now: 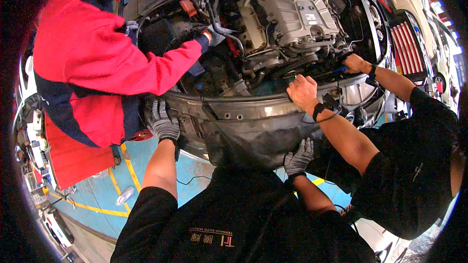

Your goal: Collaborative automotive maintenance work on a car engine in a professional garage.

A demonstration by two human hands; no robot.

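My left hand (165,123), in a grey striped glove, lies with its fingers stretched out against the left part of the car's front end (253,139). Lower and further right, my right hand (299,158), gloved the same way, rests its extended fingers at the lower edge of that dark front panel. Neither hand holds anything that I can see. Behind the panel the engine bay lies uncovered, with a silver engine (297,14) in the middle.
A person in a red jacket (107,68) reaches a gloved hand (217,35) into the bay from the left. At right, a person in black (414,165) leans in, one bare hand at a blue-handled tool (340,70). A red cabinet (73,156) stands at left.
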